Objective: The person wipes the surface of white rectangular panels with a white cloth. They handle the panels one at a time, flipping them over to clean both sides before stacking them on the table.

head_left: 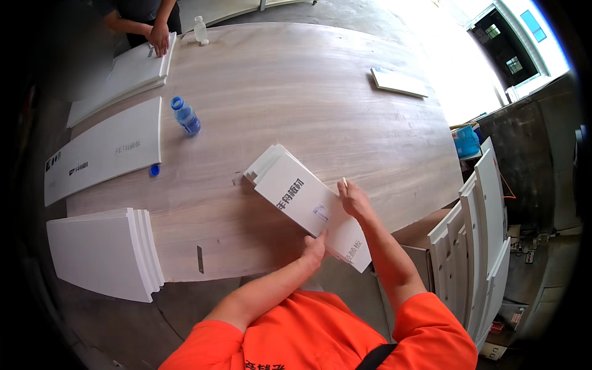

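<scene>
Now both hands, left hand (315, 248) and right hand (353, 198), grip the white panel stack (305, 200) (on the wooden table (308, 92)).

Single head-worn fisheye view, looking steeply down from close above onto wooden table (320, 92), edges bending.

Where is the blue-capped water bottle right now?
In the head view, the water bottle lies on the wooden table, upper left, between two stacks of white boards, with a loose blue cap nearby.
</scene>
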`<state>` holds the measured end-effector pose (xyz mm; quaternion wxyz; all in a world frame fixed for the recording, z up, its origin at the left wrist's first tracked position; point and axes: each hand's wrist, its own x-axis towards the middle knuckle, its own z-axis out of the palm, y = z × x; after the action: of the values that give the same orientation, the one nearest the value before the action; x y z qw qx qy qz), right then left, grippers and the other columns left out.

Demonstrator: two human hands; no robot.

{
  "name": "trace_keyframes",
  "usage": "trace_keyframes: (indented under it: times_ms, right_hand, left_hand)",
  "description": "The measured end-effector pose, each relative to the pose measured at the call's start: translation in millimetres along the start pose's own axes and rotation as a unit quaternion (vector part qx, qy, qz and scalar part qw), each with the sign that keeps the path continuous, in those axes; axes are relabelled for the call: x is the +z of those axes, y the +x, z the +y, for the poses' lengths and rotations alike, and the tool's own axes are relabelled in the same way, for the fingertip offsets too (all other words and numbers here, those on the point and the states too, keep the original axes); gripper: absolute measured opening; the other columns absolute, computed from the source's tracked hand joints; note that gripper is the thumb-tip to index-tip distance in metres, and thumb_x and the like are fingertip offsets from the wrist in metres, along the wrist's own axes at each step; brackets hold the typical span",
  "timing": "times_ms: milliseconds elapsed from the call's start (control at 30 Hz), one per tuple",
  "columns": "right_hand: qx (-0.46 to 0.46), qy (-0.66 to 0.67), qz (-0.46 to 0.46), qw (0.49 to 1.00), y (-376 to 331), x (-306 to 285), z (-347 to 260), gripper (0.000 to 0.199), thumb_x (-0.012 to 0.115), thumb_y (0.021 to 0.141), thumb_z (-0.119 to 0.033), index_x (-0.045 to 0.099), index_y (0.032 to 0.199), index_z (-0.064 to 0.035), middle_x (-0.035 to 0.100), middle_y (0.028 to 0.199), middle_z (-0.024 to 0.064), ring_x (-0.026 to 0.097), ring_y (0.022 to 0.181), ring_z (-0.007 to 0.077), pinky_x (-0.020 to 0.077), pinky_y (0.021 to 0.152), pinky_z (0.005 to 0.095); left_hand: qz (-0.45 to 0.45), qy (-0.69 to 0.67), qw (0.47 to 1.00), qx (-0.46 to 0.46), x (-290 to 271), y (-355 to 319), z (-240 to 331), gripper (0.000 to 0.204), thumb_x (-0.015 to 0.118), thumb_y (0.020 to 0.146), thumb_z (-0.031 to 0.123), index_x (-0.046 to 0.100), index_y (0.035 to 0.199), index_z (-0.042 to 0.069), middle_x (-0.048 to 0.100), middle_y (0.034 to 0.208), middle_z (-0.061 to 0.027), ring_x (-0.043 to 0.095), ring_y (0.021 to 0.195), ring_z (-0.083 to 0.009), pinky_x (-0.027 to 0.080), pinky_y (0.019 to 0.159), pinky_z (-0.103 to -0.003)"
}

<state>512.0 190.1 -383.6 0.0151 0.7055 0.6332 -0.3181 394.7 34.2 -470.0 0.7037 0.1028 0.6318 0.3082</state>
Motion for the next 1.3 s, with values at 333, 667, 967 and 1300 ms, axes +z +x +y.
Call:
trace_keyframes:
  times_ms: [333, 667, 967, 1300]
  right_hand:
    - [-0.291, -0.054, 0.179, 0.938, 80, 82, -131, 0.058, 0.048, 0.104, -0.034, 0.046, 0.149, 0.0034, 0.046, 0.156, 0.0227, 0.036, 0.151, 0.0366, 0.0289, 0.122, 0.0476]
    - [-0.347, -0.045, 0.15, 0.925, 7, 91, -62, 0.048, 0.048, 0.105, -0.027, 0.054, 0.147, -0.0036, 0.044, 0.161, 0.0148, 0.032, 0.155, 0.0286, 0.0175, 0.129, 0.045]
    - [0.076, 0.137, 0.356, 0.921, -164, 110, 140, 0.051, 0.05, 0.105, -0.021, 0.048, 0.148, 0.005, 0.049, 0.152, 0.0274, 0.049, 0.141, 0.0405, 0.0407, 0.116, 0.044]
    - [0.128, 0.369, 0.318, 0.864, -160, 98, 141, 0.036, 0.052, 0.107, -0.029, 0.066, 0.11, 0.0038, 0.069, 0.074, 0.0096, 0.065, 0.058, 0.0193, 0.0502, 0.053, 0.0356]
  left_hand:
    - [0.031, -0.114, 0.955, 0.273, -50, 39, 53, 0.066, 0.08, 0.091, 0.016, 0.039, 0.141, 0.0, 0.057, 0.133, -0.0152, 0.059, 0.117, -0.0226, 0.05, 0.1, -0.037]
    - [-0.005, -0.032, 0.978, 0.206, -66, 25, 58, 0.079, 0.071, 0.093, 0.009, 0.027, 0.159, 0.002, 0.04, 0.156, -0.0175, 0.035, 0.146, -0.0301, 0.028, 0.123, -0.043]
    - [0.167, 0.463, 0.758, 0.429, -121, 51, 161, 0.084, 0.077, 0.088, 0.035, 0.039, 0.148, -0.009, 0.038, 0.155, -0.0317, 0.037, 0.143, -0.0487, 0.03, 0.121, -0.053]
    - [0.112, 0.34, 0.85, 0.386, -153, -15, 108, 0.064, 0.074, 0.092, 0.022, 0.048, 0.145, -0.004, 0.058, 0.136, -0.0262, 0.057, 0.126, -0.0362, 0.045, 0.107, -0.048]
